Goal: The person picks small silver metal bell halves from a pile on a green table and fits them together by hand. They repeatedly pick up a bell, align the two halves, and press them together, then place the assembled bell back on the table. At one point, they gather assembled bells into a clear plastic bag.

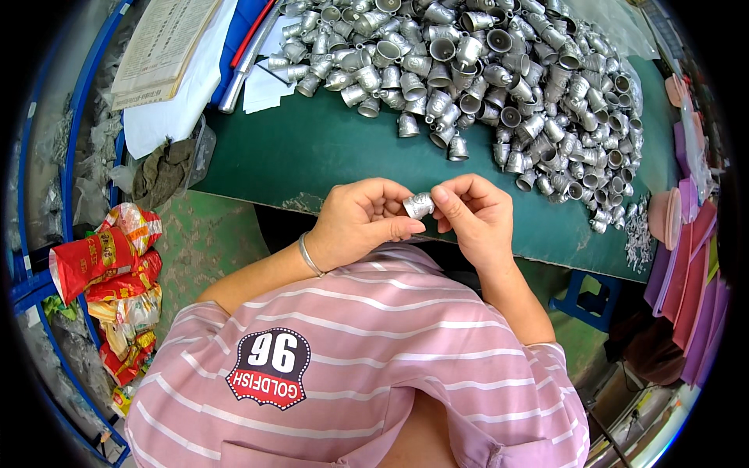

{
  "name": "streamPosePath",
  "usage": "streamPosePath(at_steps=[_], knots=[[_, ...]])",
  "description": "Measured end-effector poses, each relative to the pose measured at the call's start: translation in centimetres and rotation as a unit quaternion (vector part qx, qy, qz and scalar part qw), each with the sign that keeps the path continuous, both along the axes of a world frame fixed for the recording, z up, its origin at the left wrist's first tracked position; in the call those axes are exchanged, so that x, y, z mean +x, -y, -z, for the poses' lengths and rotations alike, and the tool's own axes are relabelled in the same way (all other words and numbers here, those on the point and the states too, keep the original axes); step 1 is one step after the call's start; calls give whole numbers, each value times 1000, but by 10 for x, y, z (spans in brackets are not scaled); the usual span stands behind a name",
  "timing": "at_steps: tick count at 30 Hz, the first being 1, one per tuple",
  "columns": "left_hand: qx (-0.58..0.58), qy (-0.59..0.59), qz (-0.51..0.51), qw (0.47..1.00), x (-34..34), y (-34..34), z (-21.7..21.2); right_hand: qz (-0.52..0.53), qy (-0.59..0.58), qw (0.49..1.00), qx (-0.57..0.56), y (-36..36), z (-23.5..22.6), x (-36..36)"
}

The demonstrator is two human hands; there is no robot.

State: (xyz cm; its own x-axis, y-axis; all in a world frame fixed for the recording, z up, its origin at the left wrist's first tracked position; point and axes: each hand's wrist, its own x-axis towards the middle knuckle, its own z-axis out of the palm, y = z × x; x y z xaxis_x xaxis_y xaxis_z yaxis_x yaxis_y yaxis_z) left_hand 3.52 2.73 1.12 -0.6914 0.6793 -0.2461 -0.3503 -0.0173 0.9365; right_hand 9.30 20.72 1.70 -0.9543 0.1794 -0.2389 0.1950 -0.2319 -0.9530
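Note:
A small silver bell-shaped metal part [418,205] is pinched between both of my hands, just in front of the near edge of the green table [312,152]. My left hand [360,222] grips it from the left with thumb and fingers curled; a thin bangle circles that wrist. My right hand [472,214] holds its right end with thumb and forefinger. A large heap of the same silver parts [499,74] covers the far and right side of the table.
Papers and a white cloth [168,62] lie at the table's far left beside a metal tube [246,66]. Red snack wrappers [109,273] sit on the floor at left. Pink and purple sheets [690,257] stack at right. A blue stool [585,300] stands under the table.

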Motion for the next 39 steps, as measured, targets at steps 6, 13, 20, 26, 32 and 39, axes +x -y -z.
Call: streamPosePath(at_steps=[6, 13, 20, 26, 32, 39], knots=[[-1, 4, 3, 1000, 0, 1, 2, -2, 1, 1000, 5, 0, 1, 0], [-14, -17, 11, 1000, 0, 1, 2, -8, 13, 1000, 13, 0, 1, -2], [-38, -75, 0, 996, 2, 1, 2, -22, 21, 999, 12, -1, 5, -2], [-54, -172, -17, 984, 4, -2, 4, -29, -5, 1000, 0, -2, 8, 1], [-55, -191, -21, 980, 5, -2, 3, -25, -17, 999, -18, 0, 6, 4], [7, -139, -33, 990, 7, 2, 10, -50, -51, 997, -39, -5, 7, 5]])
